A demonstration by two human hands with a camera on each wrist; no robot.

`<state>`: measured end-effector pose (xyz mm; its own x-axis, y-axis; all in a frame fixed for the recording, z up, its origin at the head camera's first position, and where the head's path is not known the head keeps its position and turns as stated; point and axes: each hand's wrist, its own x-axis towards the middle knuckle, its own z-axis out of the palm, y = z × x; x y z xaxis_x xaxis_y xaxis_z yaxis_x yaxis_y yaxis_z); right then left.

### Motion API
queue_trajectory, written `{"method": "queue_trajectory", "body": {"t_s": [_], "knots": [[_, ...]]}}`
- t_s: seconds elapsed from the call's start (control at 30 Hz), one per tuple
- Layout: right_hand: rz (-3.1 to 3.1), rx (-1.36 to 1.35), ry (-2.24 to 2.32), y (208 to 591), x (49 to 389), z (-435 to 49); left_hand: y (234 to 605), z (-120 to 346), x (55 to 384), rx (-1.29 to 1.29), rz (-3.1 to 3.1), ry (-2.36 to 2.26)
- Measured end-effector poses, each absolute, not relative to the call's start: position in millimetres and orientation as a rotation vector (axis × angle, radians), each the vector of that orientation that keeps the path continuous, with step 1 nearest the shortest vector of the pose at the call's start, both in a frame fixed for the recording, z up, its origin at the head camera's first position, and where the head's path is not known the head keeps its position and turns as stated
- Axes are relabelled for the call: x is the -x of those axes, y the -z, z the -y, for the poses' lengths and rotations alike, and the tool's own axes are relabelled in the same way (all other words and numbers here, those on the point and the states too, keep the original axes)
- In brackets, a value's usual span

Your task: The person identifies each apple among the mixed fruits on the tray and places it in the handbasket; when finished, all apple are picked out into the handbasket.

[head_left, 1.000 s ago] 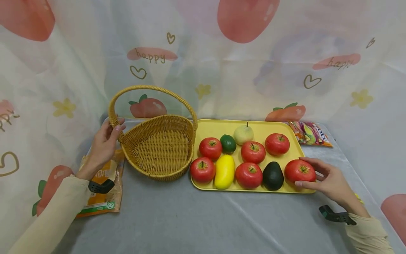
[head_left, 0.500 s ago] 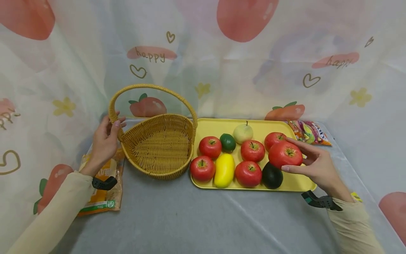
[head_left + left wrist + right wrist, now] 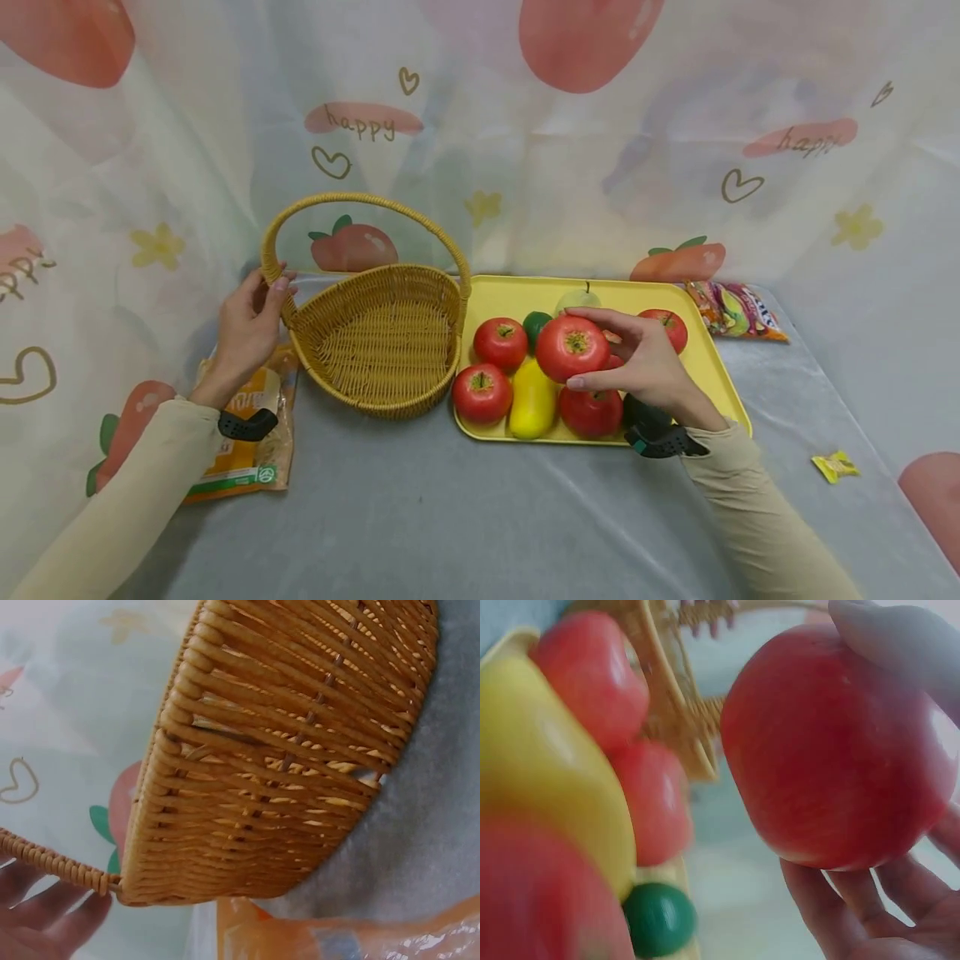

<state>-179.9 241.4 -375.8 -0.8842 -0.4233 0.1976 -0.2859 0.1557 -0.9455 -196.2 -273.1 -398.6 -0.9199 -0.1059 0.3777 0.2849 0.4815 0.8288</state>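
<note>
My right hand grips a red apple between thumb and fingers, above the yellow tray. In the right wrist view the apple hangs clear of the fruit below. My left hand holds the base of the handle on a wicker basket, whose inside shows bare weave. The left wrist view has the fingers of that hand curled at the handle, beside the basket's outer wall. On the tray lie several more red apples, a yellow mango, a green lime and a pale pear.
A dark avocado on the tray is partly hidden behind the right wrist. An orange food bag lies under the left forearm. A colourful snack packet sits at the back right, and a small yellow candy lies at right.
My right hand has lifted the apple from the tray's front right corner and carried it left, over the middle fruit. The left hand and basket stay in place.
</note>
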Motion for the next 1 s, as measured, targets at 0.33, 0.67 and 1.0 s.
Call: {"method": "queue_trajectory", "body": {"t_s": [0.33,0.67,1.0], "knots": [[-2.218,0.796,1.792,377,190,-181,402,271,198,0.131,2.228,1.391],[-2.156,0.788,1.805,378,194,-152,399,268,202,0.178,2.195,1.409],[-2.152,0.786,1.737,376,194,-120,405,267,201,0.149,2.152,1.393]]}}
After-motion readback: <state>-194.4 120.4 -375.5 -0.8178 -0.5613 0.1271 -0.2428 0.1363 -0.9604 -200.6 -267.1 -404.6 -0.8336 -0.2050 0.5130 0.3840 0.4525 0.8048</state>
